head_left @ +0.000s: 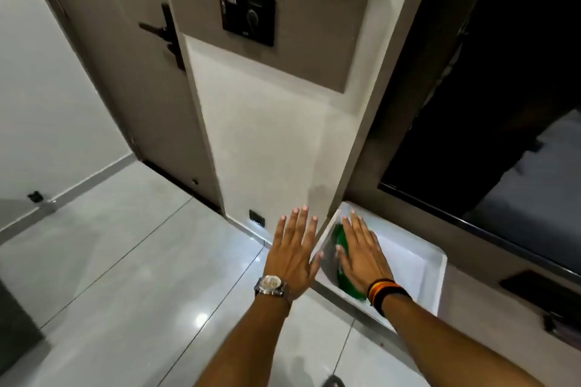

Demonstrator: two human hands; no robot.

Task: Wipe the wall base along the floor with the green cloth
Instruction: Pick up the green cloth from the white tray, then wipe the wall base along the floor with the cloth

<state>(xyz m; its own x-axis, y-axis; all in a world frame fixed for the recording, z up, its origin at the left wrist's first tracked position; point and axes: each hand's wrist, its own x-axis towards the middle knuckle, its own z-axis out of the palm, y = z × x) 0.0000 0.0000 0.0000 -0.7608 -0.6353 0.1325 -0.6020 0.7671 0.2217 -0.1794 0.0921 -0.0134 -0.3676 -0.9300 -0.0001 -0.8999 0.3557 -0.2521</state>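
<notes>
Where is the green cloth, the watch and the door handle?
green cloth (341, 237): head view, on the green fold showing left of the right hand.
watch (271, 284): head view, on its round face, left wrist.
door handle (157, 29): head view, on the dark lever.

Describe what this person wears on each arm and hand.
Both forearms are bare, with no sleeves in view, and neither hand is gloved. The left hand has a round silver metal wristwatch with a pale dial on a metal link band. The right hand has a stack of black, orange and yellow wristbands at the wrist. No rings show.
</notes>
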